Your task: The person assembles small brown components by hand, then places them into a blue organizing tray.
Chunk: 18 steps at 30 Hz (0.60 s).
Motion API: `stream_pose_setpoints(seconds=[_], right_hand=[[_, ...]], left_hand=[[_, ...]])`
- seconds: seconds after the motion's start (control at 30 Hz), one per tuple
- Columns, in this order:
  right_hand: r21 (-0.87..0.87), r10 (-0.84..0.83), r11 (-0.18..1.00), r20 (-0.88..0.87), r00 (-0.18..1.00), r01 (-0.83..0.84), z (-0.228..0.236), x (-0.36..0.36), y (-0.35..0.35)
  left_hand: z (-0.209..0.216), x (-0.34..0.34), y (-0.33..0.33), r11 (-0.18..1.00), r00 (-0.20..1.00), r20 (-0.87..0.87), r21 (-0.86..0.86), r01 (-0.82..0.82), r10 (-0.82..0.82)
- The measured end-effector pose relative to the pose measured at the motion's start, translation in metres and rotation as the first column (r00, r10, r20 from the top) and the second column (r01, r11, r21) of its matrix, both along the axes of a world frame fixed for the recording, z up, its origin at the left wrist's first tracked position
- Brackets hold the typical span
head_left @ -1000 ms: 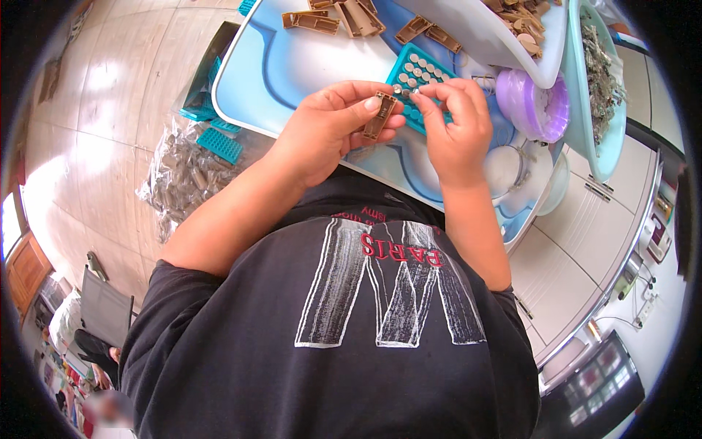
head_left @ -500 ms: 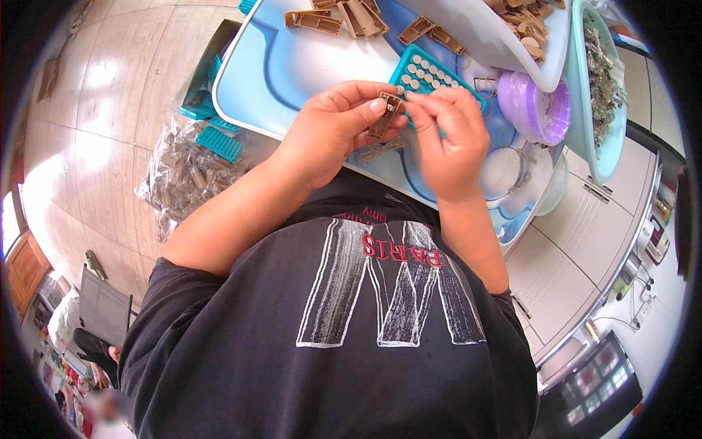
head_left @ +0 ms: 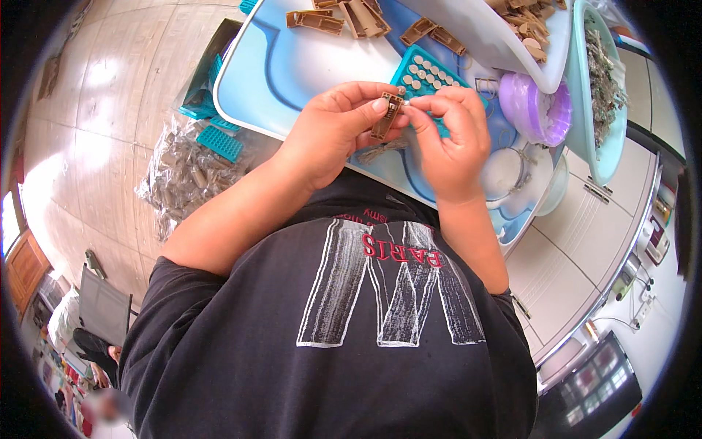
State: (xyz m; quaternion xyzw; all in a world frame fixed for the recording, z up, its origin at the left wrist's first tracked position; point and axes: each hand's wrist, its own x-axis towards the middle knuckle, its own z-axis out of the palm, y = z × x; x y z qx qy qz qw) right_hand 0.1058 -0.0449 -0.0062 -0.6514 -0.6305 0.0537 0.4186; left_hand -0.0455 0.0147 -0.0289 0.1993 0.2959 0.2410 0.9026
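Observation:
My left hand point(head_left: 330, 128) is closed around a small brown plastic casing point(head_left: 387, 117), long and narrow, with its hollow side facing up and small parts inside. Beside the casing's upper end, my right hand point(head_left: 457, 143) pinches with thumb and forefinger. Something tiny and pale shows at those fingertips, too small to name. Just beyond both hands lies a teal tray point(head_left: 431, 73) holding rows of round, whitish pieces. A thin bundle of wires point(head_left: 382, 150) rests on the blue-and-white table point(head_left: 292, 73), partly hidden by my left hand.
More brown casings point(head_left: 358, 18) lie at the table's far side. To the right stand a white bin point(head_left: 537, 66) of brown parts, a purple container point(head_left: 534, 106) and a light green basin point(head_left: 618, 146) of wired pieces. A clear bag point(head_left: 179, 175) of brown parts sits at left.
My right fingertips have shifted slightly lower, against the casing's right edge. The left hand and the casing have barely moved.

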Motion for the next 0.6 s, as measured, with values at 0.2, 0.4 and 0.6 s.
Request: stream_pose_setpoints(seconds=[0.2, 0.4, 0.6], right_hand=[[0.020, 0.043, 0.999, 0.002, 0.999, -0.043, -0.006, -0.005, 0.000], [0.005, 0.098, 0.995, 0.035, 0.995, -0.098, -0.003, -0.001, -0.001], [0.006, -0.081, 0.997, 0.231, 0.970, 0.082, -0.019, 0.019, 0.010]], left_hand=[[0.000, 0.000, -0.001, 1.000, 1.000, -0.018, 0.015, 0.007, -0.006], [0.000, 0.001, -0.001, 1.000, 1.000, -0.011, 0.004, 0.008, -0.008], [0.000, 0.000, 0.001, 0.999, 0.999, -0.022, 0.018, 0.035, -0.034]])
